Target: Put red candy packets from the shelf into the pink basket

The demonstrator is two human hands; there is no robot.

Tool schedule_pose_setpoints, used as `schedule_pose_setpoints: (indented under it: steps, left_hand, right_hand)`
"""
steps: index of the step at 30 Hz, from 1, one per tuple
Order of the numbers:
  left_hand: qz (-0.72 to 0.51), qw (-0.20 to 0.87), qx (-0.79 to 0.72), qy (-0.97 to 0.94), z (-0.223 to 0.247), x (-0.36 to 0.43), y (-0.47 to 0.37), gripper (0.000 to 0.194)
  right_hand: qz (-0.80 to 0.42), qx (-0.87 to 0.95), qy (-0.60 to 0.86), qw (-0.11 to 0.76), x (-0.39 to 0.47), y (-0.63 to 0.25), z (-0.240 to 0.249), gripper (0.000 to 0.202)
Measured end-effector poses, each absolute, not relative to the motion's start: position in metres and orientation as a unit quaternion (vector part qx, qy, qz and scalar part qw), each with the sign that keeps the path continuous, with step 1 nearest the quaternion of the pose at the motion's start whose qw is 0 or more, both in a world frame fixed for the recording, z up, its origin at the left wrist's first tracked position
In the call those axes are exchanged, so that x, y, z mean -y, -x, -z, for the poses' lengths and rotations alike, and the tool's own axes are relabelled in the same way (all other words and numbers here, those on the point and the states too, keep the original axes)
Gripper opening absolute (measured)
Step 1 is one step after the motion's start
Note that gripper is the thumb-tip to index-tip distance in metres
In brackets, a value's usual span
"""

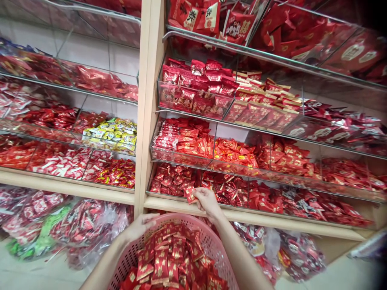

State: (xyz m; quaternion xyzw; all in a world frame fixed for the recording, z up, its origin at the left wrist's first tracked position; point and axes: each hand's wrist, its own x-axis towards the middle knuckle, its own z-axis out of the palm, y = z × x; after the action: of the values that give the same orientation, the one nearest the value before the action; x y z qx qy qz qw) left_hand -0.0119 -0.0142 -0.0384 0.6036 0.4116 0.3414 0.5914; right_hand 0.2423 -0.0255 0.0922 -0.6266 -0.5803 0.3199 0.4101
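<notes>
A small red candy packet (190,195) with gold print is pinched in the fingertips of my right hand (208,202), in front of the lowest shelf. Behind it is a clear bin of similar red candies (169,180). My left hand (139,228) rests by the left rim of a pink perforated plastic basket (218,241), fingers stretched out and apart; whether it bears weight on the rim I cannot tell. Inside the basket lies a heap of red and gold candy packets (169,257). The basket stands below the shelf, between my forearms.
Clear-fronted shelves hold red wrapped sweets (196,86) and, on the left, yellow packets (111,133). A wooden upright (146,100) parts the two shelf units. Stuffed plastic bags (87,225) lie on the floor at left, and more bags (299,253) at right.
</notes>
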Motion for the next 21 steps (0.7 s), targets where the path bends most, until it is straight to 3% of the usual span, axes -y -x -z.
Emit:
schedule_pose_setpoints:
  steps: [5, 10, 21]
  left_hand:
    - [-0.346, 0.588, -0.421, -0.598, 0.028, 0.02, 0.009, 0.062]
    - [-0.347, 0.591, -0.42, -0.595, 0.022, 0.025, 0.005, 0.062]
    - [-0.34, 0.568, -0.45, -0.599, 0.01, 0.03, 0.004, 0.063]
  right_hand:
    - [-0.49, 0.509, 0.53, 0.47, 0.06, -0.246, -0.067, 0.034]
    - [-0.697, 0.305, 0.364, 0.537, 0.088, -0.244, -0.05, 0.035]
    - [-0.675, 0.207, 0.394, 0.588, 0.097, -0.245, -0.022, 0.039]
